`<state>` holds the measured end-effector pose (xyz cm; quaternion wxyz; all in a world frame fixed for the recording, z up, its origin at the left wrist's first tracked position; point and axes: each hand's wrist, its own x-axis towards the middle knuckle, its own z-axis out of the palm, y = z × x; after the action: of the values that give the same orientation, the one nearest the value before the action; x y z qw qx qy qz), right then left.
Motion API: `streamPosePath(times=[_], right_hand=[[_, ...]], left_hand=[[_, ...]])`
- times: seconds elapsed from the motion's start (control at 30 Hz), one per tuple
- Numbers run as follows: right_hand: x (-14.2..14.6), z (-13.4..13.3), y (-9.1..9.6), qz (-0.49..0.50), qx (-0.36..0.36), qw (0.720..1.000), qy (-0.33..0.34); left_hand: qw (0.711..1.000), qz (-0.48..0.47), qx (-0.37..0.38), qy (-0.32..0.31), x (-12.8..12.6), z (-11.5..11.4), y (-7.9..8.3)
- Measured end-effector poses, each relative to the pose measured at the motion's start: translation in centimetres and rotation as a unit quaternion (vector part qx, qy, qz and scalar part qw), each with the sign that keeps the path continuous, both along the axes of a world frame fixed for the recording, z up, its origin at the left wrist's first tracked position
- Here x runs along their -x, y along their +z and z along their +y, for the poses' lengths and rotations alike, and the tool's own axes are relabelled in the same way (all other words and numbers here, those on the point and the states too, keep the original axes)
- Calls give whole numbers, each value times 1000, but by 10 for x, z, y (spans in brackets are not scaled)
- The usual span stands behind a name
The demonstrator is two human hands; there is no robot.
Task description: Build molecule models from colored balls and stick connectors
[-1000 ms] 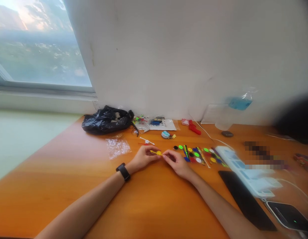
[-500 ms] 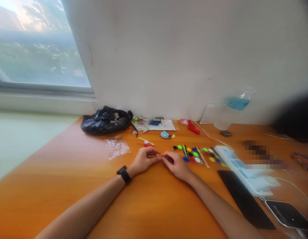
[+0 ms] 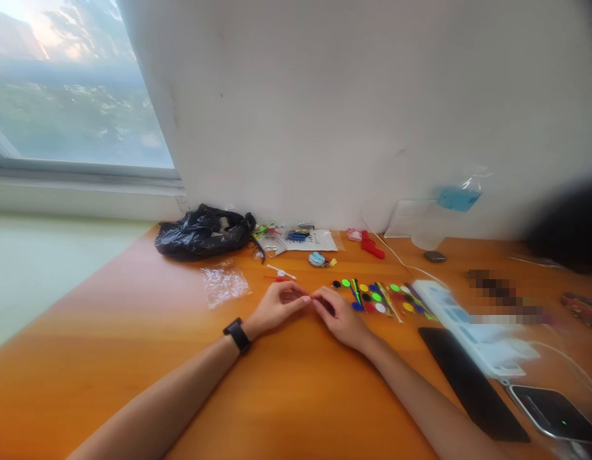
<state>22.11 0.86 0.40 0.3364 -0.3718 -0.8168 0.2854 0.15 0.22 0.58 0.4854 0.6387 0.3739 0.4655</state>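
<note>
My left hand [image 3: 275,306], with a black watch [image 3: 237,335] on its wrist, and my right hand [image 3: 342,317] meet fingertip to fingertip low over the orange table [image 3: 108,332]. Both pinch at the same spot. The small yellow piece seen between them earlier is now hidden by the fingers. Just right of my right hand lie several coloured discs and thin sticks [image 3: 377,297] in a loose row. A white stick and a red stick [image 3: 280,273] lie just beyond my left hand.
A black plastic bag [image 3: 204,233] and small packets sit by the wall, a clear wrapper [image 3: 225,282] nearer. A red tool [image 3: 372,246] lies at the back. At right are a white compartment box [image 3: 468,326], a black slab [image 3: 468,383] and a device with a green light [image 3: 554,415].
The fingertips have closed tighter together, and the yellow piece that showed between them has gone out of sight. The hands stay in the same place.
</note>
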Motion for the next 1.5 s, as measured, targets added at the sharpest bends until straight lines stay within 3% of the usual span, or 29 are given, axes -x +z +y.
streamPosePath(times=[0.13, 0.23, 0.33, 0.4, 0.57, 0.67, 0.73, 0.93, 1.23, 1.5], right_hand=[[2, -2, 5, 11, 11, 1000, -4], [2, -2, 9, 24, -16, 999, -19], [1, -3, 14, 35, -88, 993, -72], [-2, -4, 18, 47, -95, 989, -99], [-10, -6, 23, 89, 76, 993, -31], [-13, -6, 26, 71, 214, 972, 68], [-14, -5, 30, 86, 265, 955, 106], [-14, 1, 33, 182, 263, 946, 50], [-9, 9, 8, 189, 323, 927, 17], [-9, 9, 7, 181, 316, 931, 14]], left_hand=[[991, -79, 109, -23, 5, 5, 4], [985, -104, 137, -33, 6, 5, 2], [979, -130, 158, -29, 4, 4, 1], [977, -142, 159, -20, 4, 2, 2], [981, -126, 144, -9, 4, 2, 5], [983, -120, 137, 8, 4, 2, 6], [983, -120, 138, 19, 4, 2, 7], [976, -144, 166, 1, 4, 2, 6], [971, -151, 187, -9, 2, 5, 2], [960, -175, 217, -36, 0, 8, 5]])
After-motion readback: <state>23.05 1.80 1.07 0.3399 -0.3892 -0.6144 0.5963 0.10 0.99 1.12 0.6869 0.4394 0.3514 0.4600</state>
